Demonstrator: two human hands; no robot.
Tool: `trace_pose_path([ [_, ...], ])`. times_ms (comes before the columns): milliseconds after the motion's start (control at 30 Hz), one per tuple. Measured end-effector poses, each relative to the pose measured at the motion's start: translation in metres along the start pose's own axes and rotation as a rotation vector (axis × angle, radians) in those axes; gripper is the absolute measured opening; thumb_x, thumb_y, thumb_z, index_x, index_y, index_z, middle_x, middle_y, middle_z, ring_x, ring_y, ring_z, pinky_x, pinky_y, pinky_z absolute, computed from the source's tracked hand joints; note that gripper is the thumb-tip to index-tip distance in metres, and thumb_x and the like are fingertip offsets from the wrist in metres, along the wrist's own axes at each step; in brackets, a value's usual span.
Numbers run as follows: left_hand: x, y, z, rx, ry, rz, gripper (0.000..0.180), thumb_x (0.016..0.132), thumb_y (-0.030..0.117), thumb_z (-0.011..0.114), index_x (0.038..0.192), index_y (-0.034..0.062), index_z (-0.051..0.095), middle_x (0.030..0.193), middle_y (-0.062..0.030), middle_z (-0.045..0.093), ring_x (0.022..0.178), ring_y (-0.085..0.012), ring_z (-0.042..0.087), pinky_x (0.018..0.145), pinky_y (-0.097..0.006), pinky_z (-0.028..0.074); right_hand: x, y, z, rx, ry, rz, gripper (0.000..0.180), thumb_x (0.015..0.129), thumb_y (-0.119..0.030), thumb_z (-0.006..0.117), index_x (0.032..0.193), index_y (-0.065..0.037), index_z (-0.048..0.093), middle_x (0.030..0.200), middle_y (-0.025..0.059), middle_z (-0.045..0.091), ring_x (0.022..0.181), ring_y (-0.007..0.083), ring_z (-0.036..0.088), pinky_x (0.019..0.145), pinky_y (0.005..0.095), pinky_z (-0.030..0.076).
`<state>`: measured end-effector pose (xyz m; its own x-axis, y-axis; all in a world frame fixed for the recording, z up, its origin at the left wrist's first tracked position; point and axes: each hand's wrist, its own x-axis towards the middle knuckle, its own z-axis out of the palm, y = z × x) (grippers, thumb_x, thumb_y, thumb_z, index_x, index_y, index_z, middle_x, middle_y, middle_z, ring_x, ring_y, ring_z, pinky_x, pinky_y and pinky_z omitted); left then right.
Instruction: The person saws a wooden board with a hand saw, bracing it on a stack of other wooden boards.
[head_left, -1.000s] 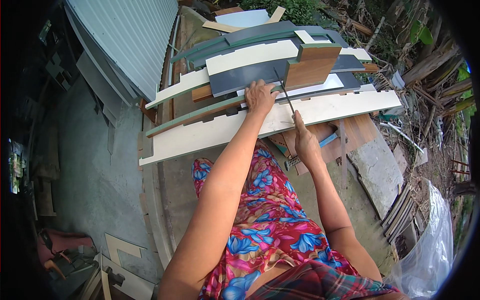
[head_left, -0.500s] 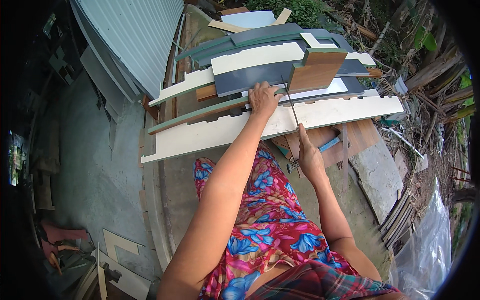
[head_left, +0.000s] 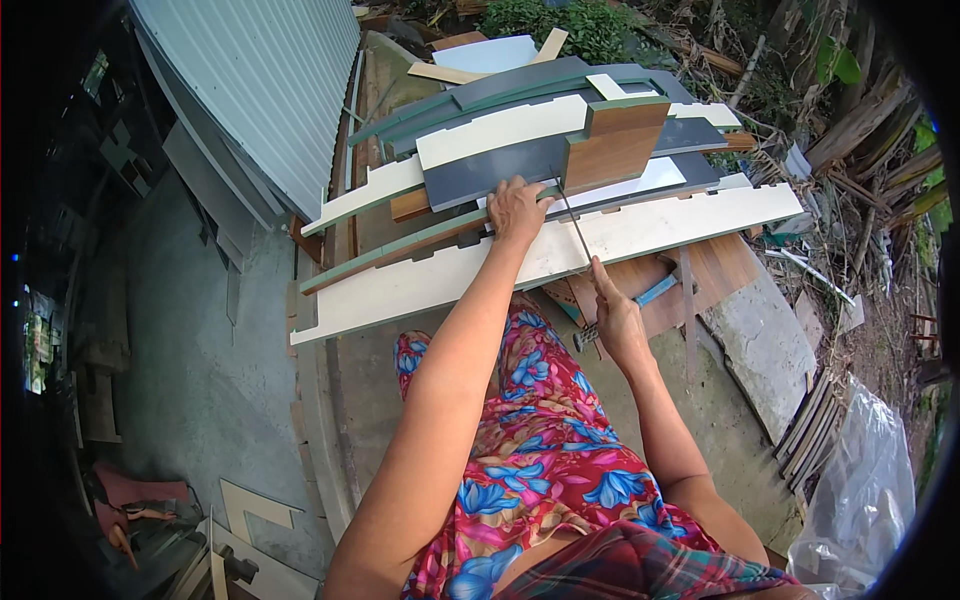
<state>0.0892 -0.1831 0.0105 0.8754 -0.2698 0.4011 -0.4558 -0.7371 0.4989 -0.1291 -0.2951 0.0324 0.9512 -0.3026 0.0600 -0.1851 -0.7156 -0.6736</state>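
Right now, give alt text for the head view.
A person's right hand holds a thin dark tool near the end of a narrow green-edged strip, while the left hand holds that strip. A long cream board lies nearer the person, gray boards beyond.

No legible lettering — no readable labels, no numbers, no signs, no brands

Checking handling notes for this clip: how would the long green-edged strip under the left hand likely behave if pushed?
The long green-edged strip is probably fairly stiff: it runs nearly straight with no clear sag. Narrow for its length, it may tip sideways. Its left end could swing, since the left hand sits well away from it.
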Motion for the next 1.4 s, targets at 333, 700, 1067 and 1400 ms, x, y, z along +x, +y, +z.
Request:
trace_pose_path([
  [333,-0.001,0.010,0.004,-0.001,-0.002,0.015,0.028,0.080,0.034,0.077,0.104,0.0194,0.077,0.102,-0.0089,0.065,0.104,-0.0324,0.057,0.088,-0.049,0.043,0.095,-0.009,0.022,-0.140,0.034,-0.025,0.065,0.090,-0.001,0.050,0.152,-0.020,0.040,0.097,0.0299,0.066,0.093,0.0435,0.066,0.082,0.0504,0.051],
  [700,0.003,0.007,0.000,0.037,0.016,0.048,0.029,0.079,0.034,0.078,0.104,0.0196,0.077,0.102,-0.0077,0.065,0.103,-0.0309,0.058,0.087,-0.048,0.043,0.051,-0.002,-0.001,-0.035,0.086,-0.108,0.068,0.088,-0.001,0.056,0.151,-0.019,0.040,0.097,0.0305,0.066,0.092,0.0452,0.067,0.079,0.0510,0.052],
  [1067,0.000,0.004,-0.002,0.053,-0.021,0.016,0.029,0.080,0.035,0.077,0.104,0.0201,0.077,0.102,-0.0073,0.064,0.103,-0.0309,0.057,0.088,-0.047,0.043,0.028,0.002,0.014,-0.059,0.007,-0.039,0.067,0.089,-0.001,0.051,0.153,-0.017,0.037,0.100,0.0313,0.066,0.095,0.0450,0.066,0.081,0.0514,0.051],
  [1400,-0.001,0.010,0.001,0.000,-0.031,-0.028,0.028,0.079,0.034,0.078,0.103,0.0208,0.078,0.102,-0.0068,0.064,0.104,-0.0310,0.057,0.089,-0.049,0.043,0.112,-0.006,0.034,-0.067,0.103,-0.104,0.058,0.095,-0.005,0.042,0.153,-0.012,0.035,0.093,0.0322,0.067,0.088,0.0460,0.067,0.076,0.0534,0.051],
])
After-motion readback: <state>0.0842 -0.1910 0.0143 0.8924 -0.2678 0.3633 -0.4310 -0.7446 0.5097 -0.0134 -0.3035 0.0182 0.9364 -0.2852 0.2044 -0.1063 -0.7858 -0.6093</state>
